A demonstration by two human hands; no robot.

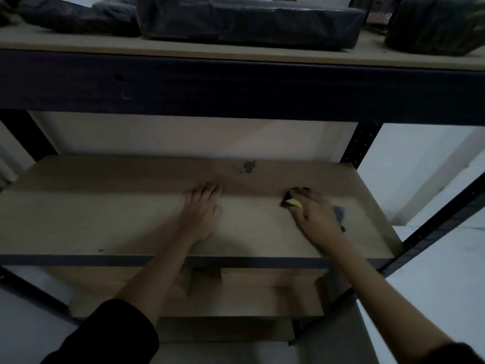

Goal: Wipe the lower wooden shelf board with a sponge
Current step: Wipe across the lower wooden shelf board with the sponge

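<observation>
The lower wooden shelf board point(105, 216) spans the middle of the view, brown and dim. My right hand point(317, 216) grips a sponge point(294, 203) with a yellow body and a dark scrub side, pressed on the board's right part. Most of the sponge is hidden under my fingers. My left hand point(202, 208) rests flat on the board near its middle, fingers straight and pointing toward the back. A dark stain point(248, 166) sits on the board near its back edge, beyond both hands.
An upper shelf point(78, 46) overhead carries dark wrapped packages point(249, 19). Black metal uprights point(360, 145) frame the rack at the back right and left. Below the board stand cardboard boxes point(236, 295). A white wall lies behind and to the right.
</observation>
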